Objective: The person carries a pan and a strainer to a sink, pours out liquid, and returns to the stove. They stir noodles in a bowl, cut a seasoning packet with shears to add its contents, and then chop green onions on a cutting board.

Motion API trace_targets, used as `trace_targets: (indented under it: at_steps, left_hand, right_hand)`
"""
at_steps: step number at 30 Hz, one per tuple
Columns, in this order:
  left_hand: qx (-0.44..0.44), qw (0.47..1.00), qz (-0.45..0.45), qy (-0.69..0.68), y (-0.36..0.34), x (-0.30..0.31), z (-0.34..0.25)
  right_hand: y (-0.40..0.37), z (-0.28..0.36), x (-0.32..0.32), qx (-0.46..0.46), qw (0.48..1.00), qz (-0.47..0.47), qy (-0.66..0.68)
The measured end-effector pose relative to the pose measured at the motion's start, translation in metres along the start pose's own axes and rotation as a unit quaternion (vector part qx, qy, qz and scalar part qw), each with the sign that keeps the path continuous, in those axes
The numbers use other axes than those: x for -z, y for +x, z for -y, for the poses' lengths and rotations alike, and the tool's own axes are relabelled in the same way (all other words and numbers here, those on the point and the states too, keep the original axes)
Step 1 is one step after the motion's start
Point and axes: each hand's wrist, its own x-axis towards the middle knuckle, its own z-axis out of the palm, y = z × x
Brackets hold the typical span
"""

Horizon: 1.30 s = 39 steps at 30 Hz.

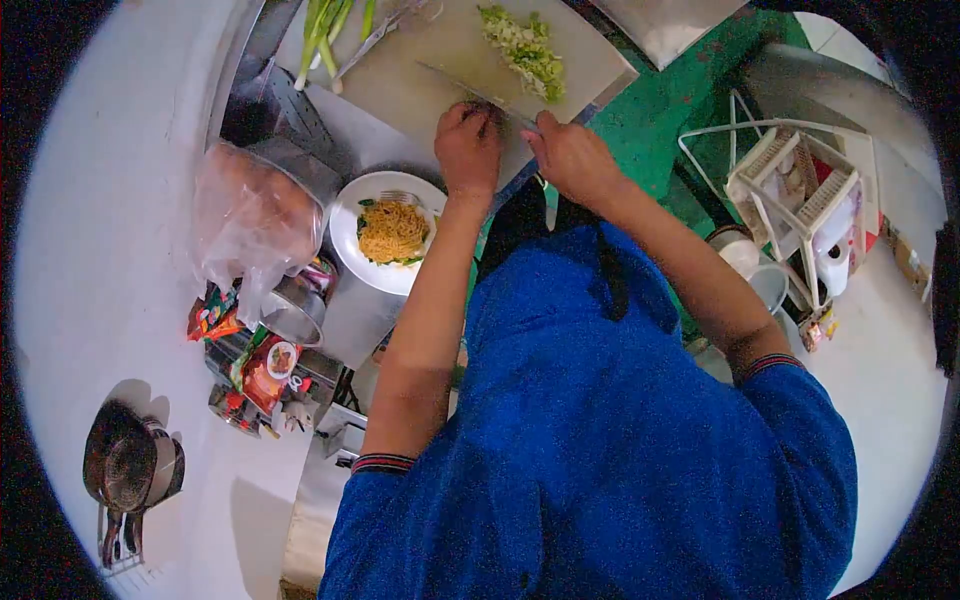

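Observation:
My right hand (575, 160) is wrapped round the handle of a knife (505, 106), whose blade reaches up and left over a pale cutting board (400, 100). My left hand (468, 150) is closed with curled fingers at the board's near edge, just below the blade. Something dark shows at its fingertips, but I cannot make out what it is. A pile of chopped green vegetable (525, 52) lies on the far right part of the board. Whole spring onions (322, 40) lie at the upper left, beside a long, shiny utensil (378, 38) that is too blurred to name.
Left of my left forearm, a white plate (345, 240) holds noodles (392, 232) and a fork. A clear plastic bag (255, 215), food packets (268, 370) and a metal bowl (292, 312) crowd the left side. Pans (125, 465) hang at lower left; a white rack (800, 185) stands right.

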Motion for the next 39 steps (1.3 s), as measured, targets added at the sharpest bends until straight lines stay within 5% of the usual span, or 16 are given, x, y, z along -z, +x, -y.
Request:
trace_targets:
  at_steps: [16,22,34,38,39]
  left_hand:
    - [0.018,0.998,-0.049,-0.027,-0.01,-0.005,-0.008]
    - [0.028,0.998,-0.035,-0.045,-0.007,0.003,-0.008]
    - [0.028,0.999,-0.003,-0.039,-0.006,0.005,-0.008]
    - [0.014,0.999,-0.016,-0.042,-0.01,-0.002,-0.001]
    - [0.017,0.998,-0.012,-0.052,-0.01,-0.003,-0.002]
  right_hand:
    - [0.012,-0.008,0.009,0.161,0.985,-0.048,-0.043]
    - [0.002,0.006,0.013,0.002,1.0,0.025,0.001]
    - [0.004,-0.006,-0.001,0.066,0.998,0.01,-0.015]
    - [0.011,-0.009,-0.012,0.02,0.999,0.025,-0.017]
    - [0.012,-0.009,-0.008,0.075,0.997,-0.007,-0.016]
